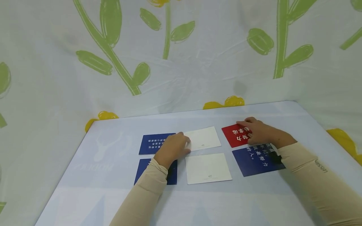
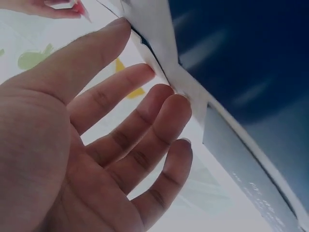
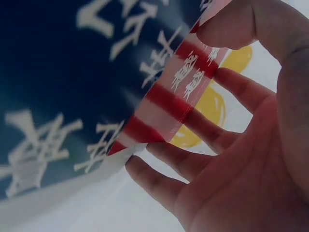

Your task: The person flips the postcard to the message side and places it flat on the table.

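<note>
My right hand (image 1: 261, 133) holds a red card (image 1: 234, 138) with white characters, its fingertips along one edge and the thumb near the opposite edge. Under that wrist lies a blue card (image 1: 254, 161) with white writing, large in the right wrist view. My left hand (image 1: 173, 147) has loosely bent, spread fingers by the left edge of the upper white card (image 1: 205, 138). It partly covers the upper blue card (image 1: 152, 143), while its wrist and sleeve hide part of the lower blue card (image 1: 142, 166).
A second white card (image 1: 208, 168) lies between the lower blue cards. The pale table (image 1: 110, 185) ends in a back edge against a hanging white cloth (image 1: 198, 72) printed with green stems and yellow flowers.
</note>
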Available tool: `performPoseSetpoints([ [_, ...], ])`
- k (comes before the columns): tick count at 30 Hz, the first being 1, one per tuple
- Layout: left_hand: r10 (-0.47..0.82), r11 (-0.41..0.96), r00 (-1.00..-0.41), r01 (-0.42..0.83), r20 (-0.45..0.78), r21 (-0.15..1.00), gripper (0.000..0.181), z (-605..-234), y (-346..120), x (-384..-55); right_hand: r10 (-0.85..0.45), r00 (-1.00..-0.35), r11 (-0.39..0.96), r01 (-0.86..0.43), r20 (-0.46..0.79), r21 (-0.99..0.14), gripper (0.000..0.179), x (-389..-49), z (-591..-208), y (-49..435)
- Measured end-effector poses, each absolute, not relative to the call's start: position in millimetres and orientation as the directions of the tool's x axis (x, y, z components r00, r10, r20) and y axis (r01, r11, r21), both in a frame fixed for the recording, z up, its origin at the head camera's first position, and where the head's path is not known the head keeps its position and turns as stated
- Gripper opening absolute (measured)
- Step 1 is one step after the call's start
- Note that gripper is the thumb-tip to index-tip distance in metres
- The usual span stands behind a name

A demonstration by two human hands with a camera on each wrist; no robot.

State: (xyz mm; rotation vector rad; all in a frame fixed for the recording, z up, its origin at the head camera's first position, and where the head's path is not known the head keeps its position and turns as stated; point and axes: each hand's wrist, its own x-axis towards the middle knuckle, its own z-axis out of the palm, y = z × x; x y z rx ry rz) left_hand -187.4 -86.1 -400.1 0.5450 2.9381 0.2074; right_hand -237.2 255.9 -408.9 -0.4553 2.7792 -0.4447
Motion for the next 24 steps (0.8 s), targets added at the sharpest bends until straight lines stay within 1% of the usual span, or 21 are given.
performPoseSetpoints([
  [3, 0.379, 0.919, -0.922, 0.366, -0.08, 0.145, 0.042, -398, -84, -188, -0.352, -0.911, 0.898, -0.264, -0.216, -0.352, 0.101, -237, -411, 255],
  [5, 0.399, 0.91, -0.916, 0.393, -0.026, 0.132, 0.04, -396, -80, -189, -0.355, -0.911, 0.896, -0.268, -0.209, -0.355, 0.101, -237, -412, 255],
  [9, 0.453, 0.881, -0.888, 0.46, 0.081, 0.11, 0.034, -390, -65, -188, -0.352, -0.913, 0.897, -0.265, -0.207, -0.353, 0.098, -236, -412, 253],
  [11, 0.48, 0.868, -0.871, 0.488, 0.1, 0.088, 0.032, -387, -52, -188, -0.349, -0.914, 0.899, -0.263, -0.206, -0.351, 0.099, -235, -412, 252],
  [15, 0.489, 0.869, -0.87, 0.492, 0.06, 0.059, 0.033, -382, -21, -189, -0.329, -0.922, 0.91, -0.25, -0.205, -0.332, 0.102, -233, -411, 252],
  [20, 0.449, 0.89, -0.893, 0.443, -0.041, 0.105, 0.038, -383, 8, -196, -0.312, -0.931, 0.915, -0.24, -0.188, -0.325, 0.103, -231, -410, 254],
  [24, 0.419, 0.904, -0.905, 0.409, -0.074, 0.123, 0.04, -387, 21, -200, -0.304, -0.938, 0.912, -0.235, -0.169, -0.336, 0.103, -228, -411, 256],
])
